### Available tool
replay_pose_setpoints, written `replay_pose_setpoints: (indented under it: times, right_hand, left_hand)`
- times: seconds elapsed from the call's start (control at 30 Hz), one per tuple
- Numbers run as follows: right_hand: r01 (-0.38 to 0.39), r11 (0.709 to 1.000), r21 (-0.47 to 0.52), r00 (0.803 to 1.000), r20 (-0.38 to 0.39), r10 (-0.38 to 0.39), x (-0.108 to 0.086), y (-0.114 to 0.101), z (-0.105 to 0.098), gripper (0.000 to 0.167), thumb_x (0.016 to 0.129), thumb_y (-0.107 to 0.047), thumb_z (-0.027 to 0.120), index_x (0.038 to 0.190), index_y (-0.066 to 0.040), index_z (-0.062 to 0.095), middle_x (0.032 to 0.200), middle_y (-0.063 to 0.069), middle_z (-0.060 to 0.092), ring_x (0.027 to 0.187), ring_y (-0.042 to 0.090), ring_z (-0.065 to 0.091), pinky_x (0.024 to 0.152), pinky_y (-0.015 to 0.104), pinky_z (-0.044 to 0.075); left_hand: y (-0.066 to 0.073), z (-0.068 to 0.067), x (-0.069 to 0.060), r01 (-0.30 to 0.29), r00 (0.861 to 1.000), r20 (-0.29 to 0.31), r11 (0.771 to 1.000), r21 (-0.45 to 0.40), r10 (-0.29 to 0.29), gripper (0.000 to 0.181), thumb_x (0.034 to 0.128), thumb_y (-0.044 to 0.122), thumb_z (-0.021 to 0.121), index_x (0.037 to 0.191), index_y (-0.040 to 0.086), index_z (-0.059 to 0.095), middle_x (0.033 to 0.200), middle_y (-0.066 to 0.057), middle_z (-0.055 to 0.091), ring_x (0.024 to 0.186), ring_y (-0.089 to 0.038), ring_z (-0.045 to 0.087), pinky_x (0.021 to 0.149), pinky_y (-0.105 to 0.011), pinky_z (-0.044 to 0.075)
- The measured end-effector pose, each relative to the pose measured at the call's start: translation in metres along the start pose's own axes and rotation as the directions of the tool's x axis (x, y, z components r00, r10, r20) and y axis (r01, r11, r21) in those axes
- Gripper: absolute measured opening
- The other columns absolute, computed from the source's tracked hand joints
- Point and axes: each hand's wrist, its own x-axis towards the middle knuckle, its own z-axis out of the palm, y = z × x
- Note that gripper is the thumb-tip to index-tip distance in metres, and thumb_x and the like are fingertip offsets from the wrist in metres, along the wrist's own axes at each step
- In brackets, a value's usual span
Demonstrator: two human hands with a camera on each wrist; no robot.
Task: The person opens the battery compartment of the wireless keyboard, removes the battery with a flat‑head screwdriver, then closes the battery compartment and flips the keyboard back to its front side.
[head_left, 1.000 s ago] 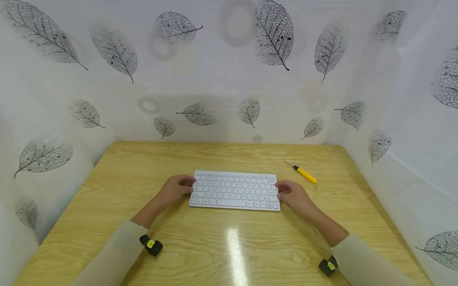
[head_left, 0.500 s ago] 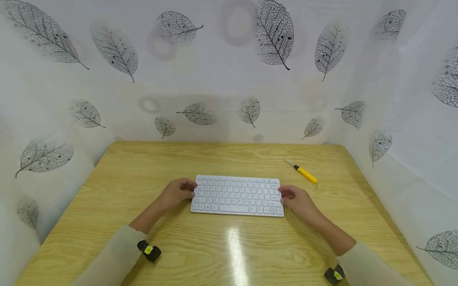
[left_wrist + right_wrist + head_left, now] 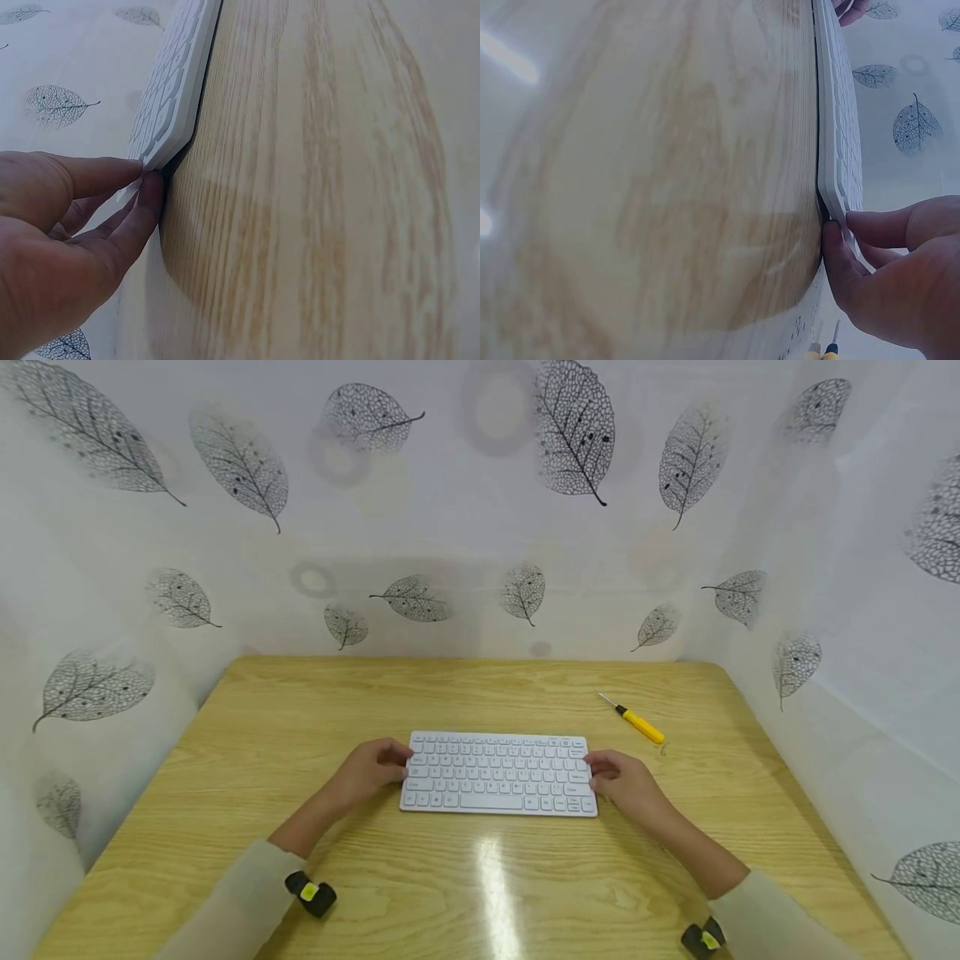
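A white keyboard (image 3: 498, 774) lies face up near the middle of the wooden table, its space bar side toward me. My left hand (image 3: 372, 768) pinches its left end; in the left wrist view the thumb is on the top and the fingers (image 3: 150, 196) are tucked under the edge. At the other end my right hand (image 3: 624, 782) pinches the right edge in the same manner, seen closely in the right wrist view with fingers (image 3: 838, 251) beneath the keyboard (image 3: 840, 142). Whether it rests fully on the table or is slightly raised, I cannot tell.
A screwdriver (image 3: 636, 722) with a yellow handle lies on the table (image 3: 360, 689) behind and right of the keyboard. A leaf-printed white curtain (image 3: 450, 527) borders the table at the back and sides. Light reflects off the tabletop in front.
The keyboard has come a little toward me and slightly right, with both hands still holding its ends. Nearly all of that shift is in the first half second. The screwdriver stays put.
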Motion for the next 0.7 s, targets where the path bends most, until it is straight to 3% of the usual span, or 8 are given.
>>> replay_pose_setpoints:
  times: [0.13, 0.33, 0.7]
  right_hand:
    - [-0.001, 1.0, 0.003, 1.0, 0.001, 0.001, 0.0003, 0.0004, 0.0004, 0.035, 0.094, 0.0, 0.064, 0.129, 0.003, 0.063, 0.121, 0.018, 0.066, 0.109, 0.03, 0.064, 0.096, 0.046, 0.052]
    - [-0.001, 1.0, 0.003, 1.0, 0.005, 0.001, 0.001, 0.0009, 0.001, 0.034, 0.095, -0.001, 0.064, 0.129, 0.002, 0.063, 0.121, 0.018, 0.066, 0.109, 0.029, 0.064, 0.095, 0.044, 0.053]
    - [-0.008, 1.0, -0.003, 1.0, 0.019, 0.008, 0.001, -0.0011, -0.0014, 0.035, 0.095, -0.001, 0.063, 0.13, 0.0, 0.062, 0.12, 0.016, 0.066, 0.107, 0.028, 0.063, 0.094, 0.041, 0.052]
  left_hand:
    - [-0.001, 0.0004, -0.0008, -0.008, 1.0, -0.005, 1.0, 0.002, 0.008, 0.026, 0.0949, 0.003, 0.064, 0.121, 0.0, 0.064, 0.119, -0.014, 0.067, 0.108, -0.024, 0.062, 0.092, -0.038, 0.052]
    - [-0.0015, 0.0025, -0.0024, 0.033, 0.999, -0.032, 0.999, -0.01, -0.033, 0.026, 0.0955, 0.005, 0.065, 0.121, 0.002, 0.064, 0.12, -0.012, 0.067, 0.109, -0.023, 0.062, 0.095, -0.038, 0.051]
    - [-0.002, 0.001, -0.0034, -0.013, 0.998, -0.055, 0.996, -0.092, 0.008, 0.033, 0.0997, 0.009, 0.061, 0.132, 0.002, 0.059, 0.124, -0.017, 0.066, 0.114, -0.025, 0.063, 0.095, -0.037, 0.054]
